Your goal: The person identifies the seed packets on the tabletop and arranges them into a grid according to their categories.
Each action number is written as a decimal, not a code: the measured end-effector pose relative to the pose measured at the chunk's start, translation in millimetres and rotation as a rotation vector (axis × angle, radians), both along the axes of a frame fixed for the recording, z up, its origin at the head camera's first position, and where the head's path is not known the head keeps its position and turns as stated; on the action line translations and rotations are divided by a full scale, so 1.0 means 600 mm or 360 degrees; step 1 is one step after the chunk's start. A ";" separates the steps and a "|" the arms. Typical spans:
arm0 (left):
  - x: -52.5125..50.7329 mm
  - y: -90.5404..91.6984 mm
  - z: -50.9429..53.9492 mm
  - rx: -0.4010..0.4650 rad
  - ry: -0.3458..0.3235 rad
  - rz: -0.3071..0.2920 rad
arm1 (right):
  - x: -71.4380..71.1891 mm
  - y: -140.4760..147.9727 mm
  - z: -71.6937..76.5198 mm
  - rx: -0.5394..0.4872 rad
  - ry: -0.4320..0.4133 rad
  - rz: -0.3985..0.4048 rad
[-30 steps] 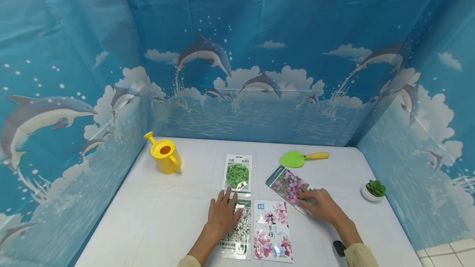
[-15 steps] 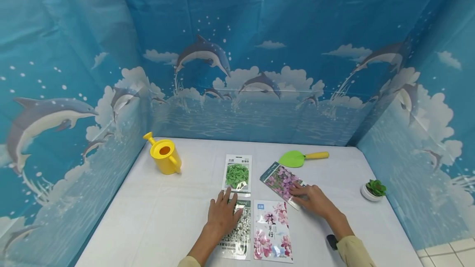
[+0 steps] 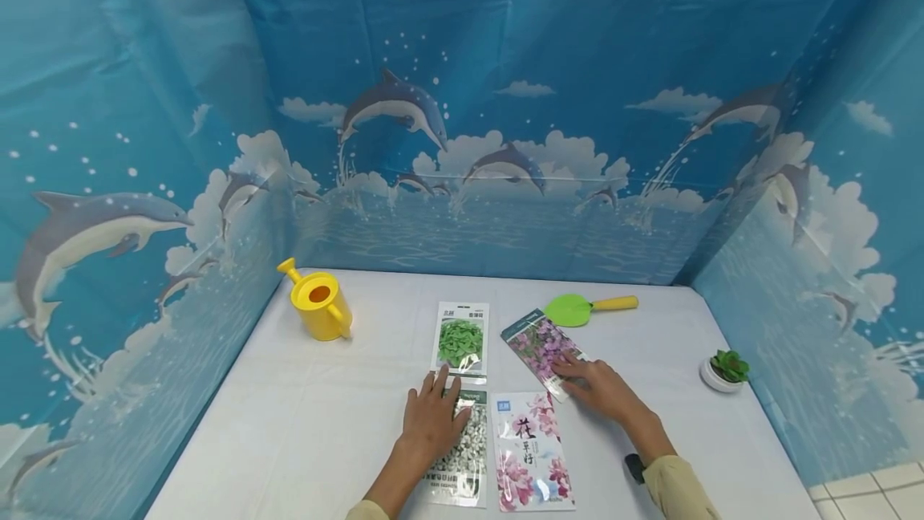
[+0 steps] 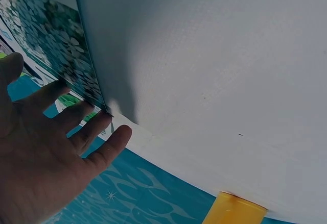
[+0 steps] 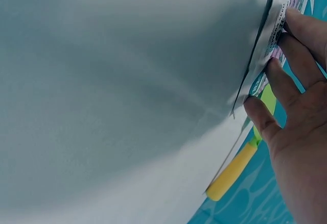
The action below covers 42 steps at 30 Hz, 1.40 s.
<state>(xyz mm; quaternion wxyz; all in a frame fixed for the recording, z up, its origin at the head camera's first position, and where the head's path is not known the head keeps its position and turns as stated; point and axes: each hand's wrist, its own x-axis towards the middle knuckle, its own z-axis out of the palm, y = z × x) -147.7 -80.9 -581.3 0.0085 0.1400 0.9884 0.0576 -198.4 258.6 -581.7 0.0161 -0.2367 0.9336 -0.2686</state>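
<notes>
My left hand [image 3: 431, 421] rests with spread fingers on a white-flower seed packet [image 3: 469, 460], covering part of its left side. In the left wrist view, those fingertips touch the packet's edge. A tilted purple-flower seed packet [image 3: 532, 341] lies flat under the fingertips of my right hand [image 3: 601, 392], fingers extended. The right wrist view shows the fingertips along this packet's edge. Just beyond my left fingertips is a green-leaf seed packet [image 3: 460, 343]. A pink-flower seed packet [image 3: 532, 456] lies right of the white-flower one, close to the purple packet's lower corner.
On the white-covered table [image 3: 289, 440], a yellow watering can [image 3: 321, 311] stands at the back left. Behind the purple packet lies a green trowel [image 3: 570, 310] with a yellow handle. A small potted succulent [image 3: 725, 371] sits near the right edge. Dolphin-print curtains [image 3: 476, 223] enclose the table.
My right hand has slid the purple-flower packet left and slightly away from me, turning it a little more upright. My left hand has stayed in place on the white-flower packet.
</notes>
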 end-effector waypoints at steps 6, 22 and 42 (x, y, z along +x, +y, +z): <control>0.002 0.000 0.002 -0.0007 0.0019 0.0006 | -0.002 -0.011 0.003 0.0059 0.0040 -0.0009; 0.002 0.003 0.003 0.0016 0.0003 0.0026 | -0.007 -0.041 0.005 0.0126 0.0231 0.0007; 0.002 0.004 0.002 0.0009 0.0025 0.0032 | -0.014 -0.077 -0.006 0.0213 0.0259 -0.0154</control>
